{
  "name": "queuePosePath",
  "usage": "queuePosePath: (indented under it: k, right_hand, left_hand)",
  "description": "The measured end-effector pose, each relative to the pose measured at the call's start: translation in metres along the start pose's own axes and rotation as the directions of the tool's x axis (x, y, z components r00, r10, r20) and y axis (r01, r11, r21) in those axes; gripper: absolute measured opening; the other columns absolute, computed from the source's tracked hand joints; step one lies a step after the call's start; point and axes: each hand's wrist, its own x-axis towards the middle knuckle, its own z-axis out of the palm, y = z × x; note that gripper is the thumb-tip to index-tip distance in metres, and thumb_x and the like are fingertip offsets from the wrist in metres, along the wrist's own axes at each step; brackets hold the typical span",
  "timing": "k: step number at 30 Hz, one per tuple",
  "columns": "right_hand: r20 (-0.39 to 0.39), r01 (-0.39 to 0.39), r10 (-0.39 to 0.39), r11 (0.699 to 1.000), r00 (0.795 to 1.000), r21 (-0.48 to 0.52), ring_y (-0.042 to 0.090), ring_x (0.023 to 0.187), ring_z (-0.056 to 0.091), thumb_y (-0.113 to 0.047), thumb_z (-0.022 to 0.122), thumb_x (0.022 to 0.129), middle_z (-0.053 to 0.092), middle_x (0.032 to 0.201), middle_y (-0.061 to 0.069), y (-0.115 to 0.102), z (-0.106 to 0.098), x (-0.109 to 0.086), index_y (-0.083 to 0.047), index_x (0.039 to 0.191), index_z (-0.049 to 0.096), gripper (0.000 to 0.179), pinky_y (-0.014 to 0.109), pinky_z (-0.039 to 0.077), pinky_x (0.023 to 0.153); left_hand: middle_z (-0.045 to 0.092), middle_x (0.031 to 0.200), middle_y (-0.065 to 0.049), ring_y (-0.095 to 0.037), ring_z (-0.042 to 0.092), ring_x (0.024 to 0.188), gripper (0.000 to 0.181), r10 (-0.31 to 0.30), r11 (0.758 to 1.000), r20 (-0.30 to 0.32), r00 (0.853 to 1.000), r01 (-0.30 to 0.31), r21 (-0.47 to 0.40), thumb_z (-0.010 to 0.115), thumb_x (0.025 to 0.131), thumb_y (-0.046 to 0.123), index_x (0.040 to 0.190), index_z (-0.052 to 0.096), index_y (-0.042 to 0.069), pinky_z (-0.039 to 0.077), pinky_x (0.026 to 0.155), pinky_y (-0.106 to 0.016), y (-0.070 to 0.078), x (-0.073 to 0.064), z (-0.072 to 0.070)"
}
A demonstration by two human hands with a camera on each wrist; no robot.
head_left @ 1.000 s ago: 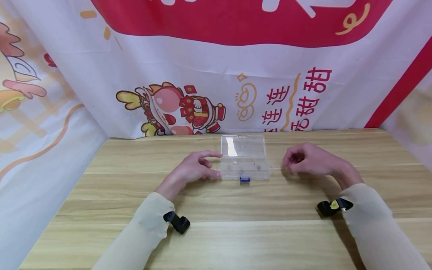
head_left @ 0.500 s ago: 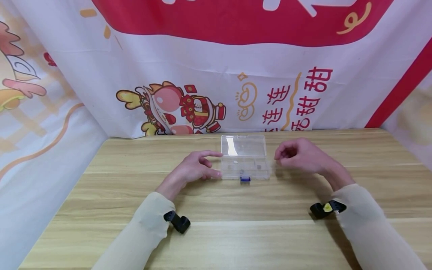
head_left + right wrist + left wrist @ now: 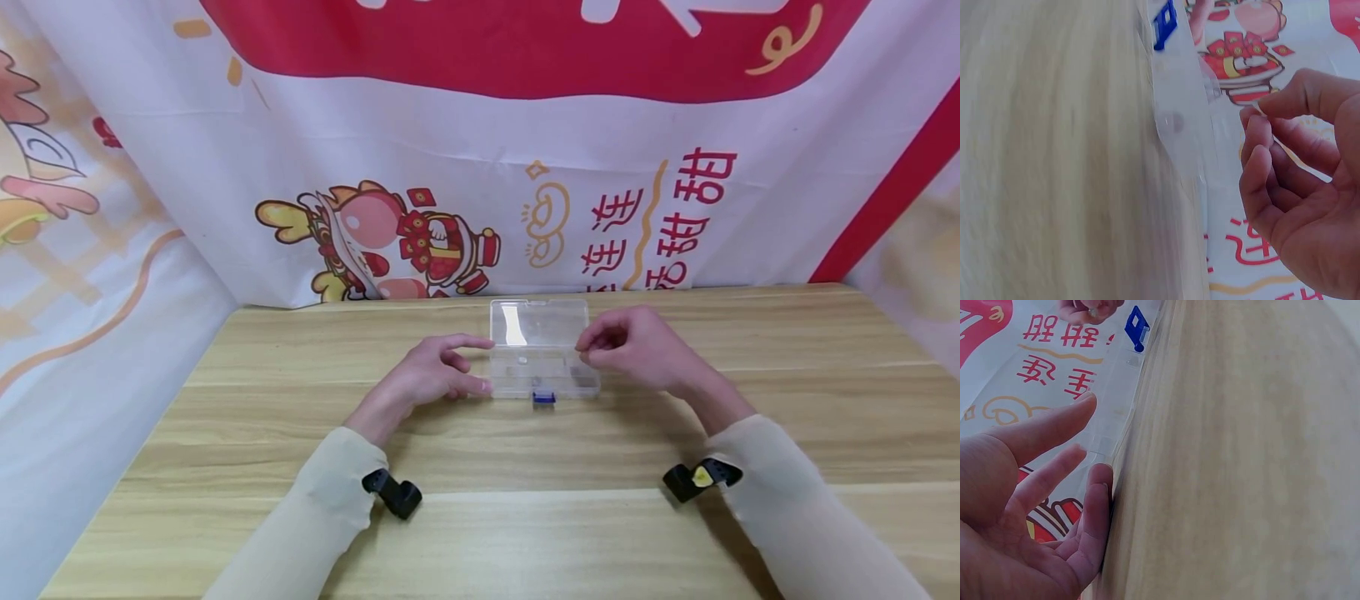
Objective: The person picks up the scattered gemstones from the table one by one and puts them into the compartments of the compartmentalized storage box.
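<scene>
A clear plastic compartment box [image 3: 517, 383] stands on the table with its see-through lid [image 3: 551, 323] raised at the back and a blue latch [image 3: 543, 397] at the front. Several tiny pieces lie in its compartments, too small to identify. Beside the box's left end, my left hand [image 3: 442, 368] has thumb and forefinger stretched out, their tips at its edge. Over the box's right end, my right hand [image 3: 637, 346] pinches a tiny pale piece [image 3: 1259, 108] between thumb and forefinger. Its kind cannot be told; the fingers hide most of it.
The wood-grain table [image 3: 525, 542] runs back to a printed white and red cloth [image 3: 450, 125] close behind the box. Another cloth [image 3: 97, 375] hangs along the left side. Black wrist cameras sit on both sleeves.
My right hand has moved left from the table beside the box to above its right end, fingertips still together. My left hand and the box have stayed in place.
</scene>
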Motion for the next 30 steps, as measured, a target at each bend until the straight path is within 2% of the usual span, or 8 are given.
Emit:
queuePosePath:
  k: [11,22,30]
  right_hand:
    - [-0.007,0.011,-0.010,0.996,1.000,0.087,0.022,0.092,0.064,-0.011,0.077,0.095,0.074,0.103,0.010,-0.019,0.017,0.003,-0.004,0.110,0.079,0.017,0.024,0.056,0.077]
    - [-0.025,0.011,-0.009,0.997,1.000,0.077,0.022,0.091,0.065,-0.005,0.076,0.094,0.076,0.102,0.010,-0.029,0.027,0.005,-0.002,0.110,0.080,0.016,0.023,0.057,0.076]
    - [-0.006,0.007,-0.006,0.999,1.000,0.046,0.021,0.091,0.064,-0.005,0.076,0.094,0.075,0.101,0.009,-0.029,0.034,0.003,-0.005,0.109,0.080,0.015,0.024,0.056,0.076]
  left_hand:
    - [0.055,0.113,-0.008,-0.018,0.059,0.081,0.059,-0.006,1.000,-0.012,1.000,0.006,0.002,0.091,0.084,0.016,0.136,0.071,0.037,0.053,0.070,-0.025,-0.001,-0.003,-0.003]
    - [0.056,0.115,-0.009,-0.019,0.059,0.081,0.059,0.001,1.000,-0.007,1.000,-0.001,-0.003,0.091,0.085,0.017,0.137,0.071,0.035,0.053,0.070,-0.025,0.000,-0.001,-0.004]
    - [0.055,0.114,-0.009,-0.018,0.058,0.080,0.058,0.013,1.000,0.011,1.000,-0.013,-0.018,0.091,0.085,0.017,0.137,0.071,0.034,0.053,0.070,-0.025,-0.001,-0.001,-0.001]
